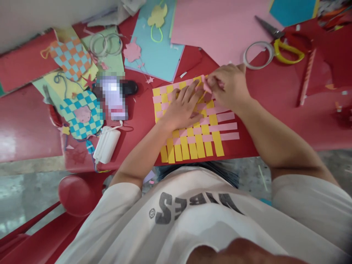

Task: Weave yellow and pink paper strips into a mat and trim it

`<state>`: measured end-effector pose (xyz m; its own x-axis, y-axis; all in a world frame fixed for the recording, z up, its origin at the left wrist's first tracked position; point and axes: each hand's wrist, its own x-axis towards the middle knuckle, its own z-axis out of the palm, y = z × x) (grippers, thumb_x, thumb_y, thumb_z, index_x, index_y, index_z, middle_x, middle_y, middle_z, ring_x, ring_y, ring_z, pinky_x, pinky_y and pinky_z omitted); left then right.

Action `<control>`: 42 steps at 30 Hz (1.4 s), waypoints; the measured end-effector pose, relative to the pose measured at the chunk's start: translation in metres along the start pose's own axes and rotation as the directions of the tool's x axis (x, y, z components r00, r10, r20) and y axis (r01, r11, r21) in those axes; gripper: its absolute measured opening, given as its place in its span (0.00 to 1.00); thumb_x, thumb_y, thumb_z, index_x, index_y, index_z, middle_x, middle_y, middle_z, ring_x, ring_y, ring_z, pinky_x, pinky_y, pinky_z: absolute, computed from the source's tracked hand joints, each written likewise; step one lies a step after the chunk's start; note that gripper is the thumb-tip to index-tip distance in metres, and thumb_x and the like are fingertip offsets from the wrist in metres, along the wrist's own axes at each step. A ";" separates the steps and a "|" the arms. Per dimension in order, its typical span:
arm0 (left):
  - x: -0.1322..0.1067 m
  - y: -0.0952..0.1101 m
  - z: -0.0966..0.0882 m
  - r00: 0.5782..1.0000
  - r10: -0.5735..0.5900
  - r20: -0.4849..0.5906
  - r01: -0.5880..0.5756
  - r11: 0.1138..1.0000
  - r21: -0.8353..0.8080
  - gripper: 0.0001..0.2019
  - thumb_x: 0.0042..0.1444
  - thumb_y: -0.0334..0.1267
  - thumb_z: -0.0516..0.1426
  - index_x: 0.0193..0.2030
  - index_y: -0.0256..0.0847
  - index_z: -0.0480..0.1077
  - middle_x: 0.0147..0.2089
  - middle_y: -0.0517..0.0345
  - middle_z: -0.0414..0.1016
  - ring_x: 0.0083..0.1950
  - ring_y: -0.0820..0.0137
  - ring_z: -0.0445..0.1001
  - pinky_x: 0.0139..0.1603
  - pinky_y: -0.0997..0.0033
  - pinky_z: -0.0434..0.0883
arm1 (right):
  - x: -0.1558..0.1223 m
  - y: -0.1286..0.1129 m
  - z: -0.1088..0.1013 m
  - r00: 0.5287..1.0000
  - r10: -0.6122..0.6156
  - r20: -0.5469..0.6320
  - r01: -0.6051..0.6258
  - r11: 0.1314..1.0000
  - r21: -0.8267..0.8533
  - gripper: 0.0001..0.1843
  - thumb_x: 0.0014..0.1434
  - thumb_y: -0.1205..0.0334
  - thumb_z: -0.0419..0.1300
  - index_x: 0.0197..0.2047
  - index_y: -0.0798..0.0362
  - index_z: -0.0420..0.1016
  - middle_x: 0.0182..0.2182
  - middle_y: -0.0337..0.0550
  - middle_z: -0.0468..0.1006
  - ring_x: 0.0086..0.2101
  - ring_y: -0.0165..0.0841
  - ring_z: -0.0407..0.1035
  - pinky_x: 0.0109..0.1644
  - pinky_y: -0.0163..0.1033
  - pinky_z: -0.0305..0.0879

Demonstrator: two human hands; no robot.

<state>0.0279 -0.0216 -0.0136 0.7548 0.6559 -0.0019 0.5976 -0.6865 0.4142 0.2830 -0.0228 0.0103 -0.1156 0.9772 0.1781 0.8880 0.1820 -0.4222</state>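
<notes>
A woven mat of pink and yellow paper strips (196, 139) lies on the red table before me. Its loose yellow ends point toward my body and its pink ends stick out to the right. My left hand (183, 106) rests flat on the weave with its fingers spread. At the mat's upper right, my right hand (231, 84) pinches a pink paper strip (206, 84), which is bent up from the weave. The fingertips partly cover that strip.
Scissors with yellow handles (288, 51) and a tape roll (258, 55) lie at the upper right, on and beside pink paper (220, 29). A striped pencil (307, 79) is further right. Leftward are a white power bank (107, 145), a blurred phone (114, 97) and a blue checkered woven piece (74, 123).
</notes>
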 end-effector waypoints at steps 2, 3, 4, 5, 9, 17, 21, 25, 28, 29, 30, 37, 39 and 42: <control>-0.002 -0.001 -0.001 0.999 -0.002 -0.046 0.000 1.000 -0.029 0.38 0.78 0.56 0.59 0.87 0.46 0.57 0.93 0.41 0.54 0.93 0.37 0.50 0.89 0.22 0.48 | -0.003 -0.002 0.001 0.998 -0.058 0.019 0.058 0.998 0.027 0.23 0.85 0.45 0.50 0.43 0.43 0.81 0.51 0.49 0.89 0.55 0.53 0.78 0.68 0.67 0.64; -0.002 -0.001 -0.003 0.997 -0.011 -0.076 0.007 0.999 -0.047 0.36 0.77 0.52 0.61 0.85 0.44 0.58 0.91 0.38 0.58 0.91 0.39 0.56 0.88 0.25 0.52 | -0.005 -0.002 0.001 0.996 -0.076 0.037 0.075 0.997 0.037 0.23 0.85 0.45 0.51 0.42 0.43 0.80 0.51 0.50 0.89 0.54 0.54 0.77 0.68 0.68 0.64; -0.002 0.000 -0.004 0.994 -0.025 -0.102 0.018 0.998 -0.065 0.35 0.76 0.48 0.62 0.83 0.42 0.59 0.88 0.35 0.62 0.88 0.42 0.62 0.87 0.28 0.56 | -0.006 -0.001 0.001 0.995 -0.087 0.054 0.084 0.995 0.048 0.23 0.85 0.44 0.51 0.42 0.43 0.80 0.51 0.51 0.89 0.55 0.55 0.77 0.68 0.69 0.63; -0.002 0.000 -0.006 0.992 -0.041 -0.121 0.031 0.996 -0.081 0.34 0.74 0.45 0.62 0.82 0.41 0.60 0.85 0.35 0.67 0.86 0.44 0.66 0.86 0.32 0.58 | -0.007 -0.001 0.001 0.993 -0.094 0.074 0.090 0.994 0.057 0.23 0.84 0.44 0.51 0.42 0.42 0.80 0.52 0.50 0.89 0.56 0.55 0.76 0.69 0.70 0.62; -0.001 0.004 -0.016 0.995 -0.053 -0.090 0.044 0.994 -0.095 0.37 0.73 0.42 0.62 0.85 0.42 0.58 0.83 0.39 0.72 0.84 0.47 0.68 0.86 0.38 0.59 | -0.007 0.003 0.002 0.990 -0.083 0.111 0.077 0.995 0.060 0.19 0.84 0.45 0.52 0.49 0.37 0.84 0.57 0.44 0.90 0.60 0.55 0.77 0.74 0.73 0.61; 0.001 0.010 -0.020 1.000 0.007 0.000 -0.007 1.000 0.013 0.33 0.78 0.42 0.54 0.87 0.54 0.65 0.90 0.51 0.64 0.88 0.42 0.60 0.87 0.28 0.54 | 0.001 0.022 -0.003 0.998 -0.031 -0.054 0.041 0.977 0.210 0.13 0.81 0.48 0.57 0.56 0.36 0.83 0.55 0.46 0.90 0.54 0.51 0.83 0.65 0.64 0.78; 0.002 0.012 -0.017 0.999 0.042 0.022 -0.042 0.999 0.035 0.31 0.83 0.44 0.47 0.89 0.60 0.63 0.93 0.56 0.58 0.88 0.39 0.58 0.85 0.21 0.52 | 0.005 0.032 -0.004 0.996 -0.082 -0.036 0.088 0.970 0.225 0.19 0.81 0.41 0.58 0.66 0.36 0.81 0.61 0.48 0.89 0.59 0.54 0.81 0.71 0.68 0.74; 0.003 0.010 -0.015 0.997 0.071 0.029 -0.072 0.997 0.033 0.32 0.83 0.45 0.47 0.91 0.58 0.60 0.93 0.54 0.58 0.87 0.38 0.57 0.85 0.20 0.52 | 0.011 0.031 -0.001 1.000 -0.012 0.005 0.011 0.985 0.174 0.23 0.80 0.37 0.53 0.72 0.21 0.77 0.66 0.35 0.87 0.66 0.56 0.75 0.76 0.73 0.66; 0.003 0.009 -0.015 0.997 0.077 0.024 -0.077 0.996 0.035 0.33 0.83 0.44 0.48 0.91 0.57 0.60 0.93 0.54 0.58 0.87 0.38 0.57 0.86 0.19 0.51 | 0.017 0.028 0.002 0.999 0.034 0.019 -0.036 0.987 0.154 0.23 0.79 0.32 0.49 0.65 0.14 0.81 0.64 0.28 0.88 0.67 0.56 0.71 0.76 0.76 0.62; 0.003 0.009 -0.015 0.997 0.076 0.022 -0.076 0.996 0.035 0.33 0.82 0.43 0.49 0.91 0.57 0.60 0.93 0.54 0.58 0.86 0.38 0.57 0.86 0.19 0.51 | 0.018 0.027 0.003 0.999 0.034 0.023 -0.037 0.988 0.147 0.24 0.79 0.30 0.47 0.63 0.15 0.82 0.63 0.27 0.89 0.66 0.56 0.70 0.77 0.76 0.61; 0.003 0.010 -0.015 0.997 0.074 0.021 -0.074 0.997 0.034 0.33 0.81 0.42 0.49 0.90 0.57 0.61 0.93 0.54 0.58 0.86 0.38 0.57 0.86 0.19 0.51 | 0.020 0.027 0.004 0.999 0.030 0.029 -0.034 0.989 0.142 0.26 0.79 0.28 0.45 0.61 0.15 0.83 0.63 0.27 0.89 0.66 0.56 0.70 0.77 0.75 0.61; 0.005 0.010 -0.015 0.998 0.066 0.021 -0.066 0.998 0.000 0.33 0.79 0.44 0.53 0.88 0.59 0.64 0.92 0.54 0.60 0.86 0.37 0.58 0.85 0.19 0.52 | 0.021 0.024 0.002 0.996 0.059 0.070 -0.064 0.996 0.068 0.32 0.79 0.29 0.38 0.65 0.14 0.82 0.56 0.32 0.92 0.70 0.58 0.66 0.73 0.75 0.57; 0.006 0.010 -0.015 0.998 0.063 0.019 -0.063 0.998 -0.014 0.32 0.80 0.45 0.53 0.88 0.58 0.65 0.92 0.53 0.61 0.87 0.37 0.57 0.85 0.18 0.51 | 0.022 0.022 0.001 0.996 0.055 0.074 -0.058 0.998 0.040 0.33 0.79 0.30 0.37 0.65 0.13 0.82 0.59 0.30 0.91 0.70 0.58 0.66 0.72 0.74 0.58; 0.006 0.011 -0.016 0.998 0.058 0.017 -0.058 0.998 -0.019 0.31 0.80 0.45 0.52 0.87 0.57 0.66 0.91 0.53 0.61 0.87 0.37 0.57 0.85 0.18 0.51 | 0.023 0.019 -0.001 0.997 0.026 0.066 -0.027 1.000 0.009 0.37 0.79 0.32 0.35 0.66 0.21 0.84 0.66 0.35 0.88 0.68 0.59 0.68 0.71 0.73 0.59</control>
<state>0.0347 -0.0204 0.0060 0.7927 0.6095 0.0062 0.5478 -0.7169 0.4313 0.2978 0.0035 0.0071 -0.1213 0.9867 0.1082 0.8868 0.1567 -0.4349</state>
